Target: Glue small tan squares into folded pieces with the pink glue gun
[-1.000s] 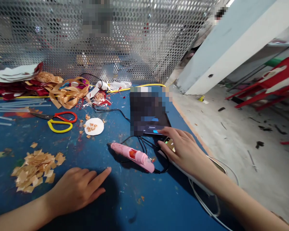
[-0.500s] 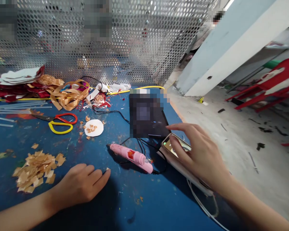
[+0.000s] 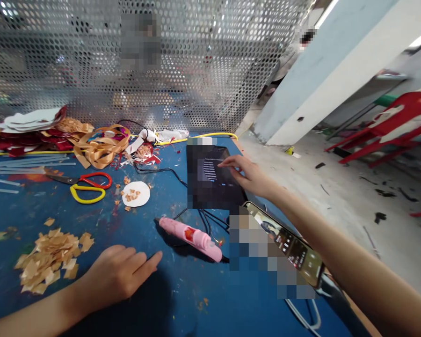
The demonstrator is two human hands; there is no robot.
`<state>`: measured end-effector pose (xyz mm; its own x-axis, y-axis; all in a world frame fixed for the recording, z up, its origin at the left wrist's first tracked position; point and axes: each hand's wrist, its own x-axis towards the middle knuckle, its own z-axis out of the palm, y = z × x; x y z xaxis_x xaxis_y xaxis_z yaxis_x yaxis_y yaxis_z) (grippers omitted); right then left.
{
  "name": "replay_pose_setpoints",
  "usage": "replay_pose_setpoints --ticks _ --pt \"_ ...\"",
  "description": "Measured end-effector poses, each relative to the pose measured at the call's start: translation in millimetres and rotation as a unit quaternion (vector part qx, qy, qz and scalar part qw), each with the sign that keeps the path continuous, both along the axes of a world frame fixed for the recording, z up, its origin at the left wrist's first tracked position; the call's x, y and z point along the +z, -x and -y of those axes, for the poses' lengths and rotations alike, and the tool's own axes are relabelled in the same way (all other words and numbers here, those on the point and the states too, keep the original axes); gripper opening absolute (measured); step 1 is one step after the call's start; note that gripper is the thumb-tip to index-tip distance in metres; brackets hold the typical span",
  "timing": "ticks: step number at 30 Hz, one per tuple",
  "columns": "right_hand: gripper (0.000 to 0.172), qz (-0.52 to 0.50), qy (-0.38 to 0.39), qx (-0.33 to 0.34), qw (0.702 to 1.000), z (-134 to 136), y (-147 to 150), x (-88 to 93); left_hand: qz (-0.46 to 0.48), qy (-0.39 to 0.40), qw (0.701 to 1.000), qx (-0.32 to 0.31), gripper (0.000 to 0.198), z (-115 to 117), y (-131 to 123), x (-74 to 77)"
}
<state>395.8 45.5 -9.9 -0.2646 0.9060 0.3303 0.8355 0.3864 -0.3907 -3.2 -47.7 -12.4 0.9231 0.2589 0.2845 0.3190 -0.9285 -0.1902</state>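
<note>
My right hand (image 3: 246, 175) reaches over a dark tablet-like device (image 3: 219, 199) with its lit screen, index finger stretched to it; whether it touches I cannot tell. Under my right forearm lies a smartphone (image 3: 284, 238) with a lit screen. My left hand (image 3: 121, 269) rests on the table, fingers curled together; anything in them is hidden. To its left is a pile of small tan ribbon squares (image 3: 49, 260). A pink glue gun (image 3: 191, 238) lies between my hands. A white disc (image 3: 143, 194) bears tan scraps, beside red-and-yellow scissors (image 3: 87, 187).
Clear glue sticks (image 3: 35, 161) lie at the left. Tan ribbon coils (image 3: 101, 150) and red and white cloth (image 3: 31, 124) are heaped against the perforated metal panel (image 3: 182, 70). Cables cross the blue table (image 3: 182, 299). A red chair (image 3: 400, 121) stands at the right.
My right hand has moved from the phone forward and left to the dark device, uncovering the phone's screen. White text lines now show on the device. My left hand has hardly moved.
</note>
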Motion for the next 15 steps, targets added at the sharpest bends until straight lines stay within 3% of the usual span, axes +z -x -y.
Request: replay_pose_setpoints --ticks 8,15 --pt "0.035 -0.016 0.001 -0.006 1.000 -0.5 -6.6 -17.0 0.019 0.016 1.000 0.020 0.028 -1.6 -4.0 -0.2" --pt "0.032 -0.033 0.025 -0.001 0.999 6.2 -3.5 -9.5 0.019 0.019 0.999 0.027 0.028 -0.6 -3.9 -1.7"
